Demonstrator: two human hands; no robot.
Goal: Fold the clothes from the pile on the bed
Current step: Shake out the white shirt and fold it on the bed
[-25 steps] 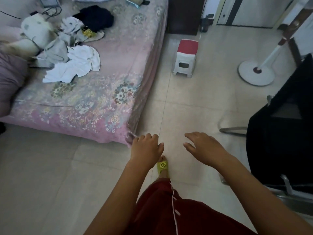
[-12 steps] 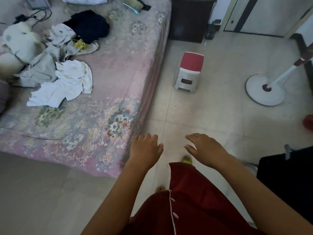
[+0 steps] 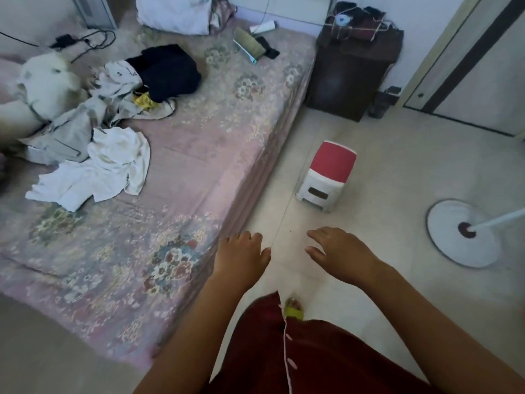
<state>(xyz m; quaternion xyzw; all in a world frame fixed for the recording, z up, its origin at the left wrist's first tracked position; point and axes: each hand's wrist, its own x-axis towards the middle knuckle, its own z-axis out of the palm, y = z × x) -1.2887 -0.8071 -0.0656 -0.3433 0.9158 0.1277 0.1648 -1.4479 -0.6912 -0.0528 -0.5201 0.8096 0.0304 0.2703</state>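
Observation:
A loose pile of clothes lies on the left half of the bed (image 3: 199, 155), which has a pink flowered sheet. In the pile I see a white garment (image 3: 96, 169) nearest me, a grey one (image 3: 68, 132) behind it, a dark navy one (image 3: 167, 71) further back and a small yellow piece (image 3: 143, 100). My left hand (image 3: 241, 251) hangs in the air by the bed's near right corner, fingers loosely curled, holding nothing. My right hand (image 3: 338, 251) hovers over the floor beside it, fingers relaxed and empty. Both hands are well short of the pile.
A red-topped white stool (image 3: 326, 177) stands on the tiled floor beside the bed. A white fan base (image 3: 463, 231) sits at the right. A dark cabinet (image 3: 352, 66) is at the bed's head. A white stuffed toy (image 3: 45, 81), cables and a brush (image 3: 250, 44) lie on the bed.
I have walked forward along the bed; the bed and pile look closer and the black chair at the right has dropped out of view. My hands keep the same empty pose.

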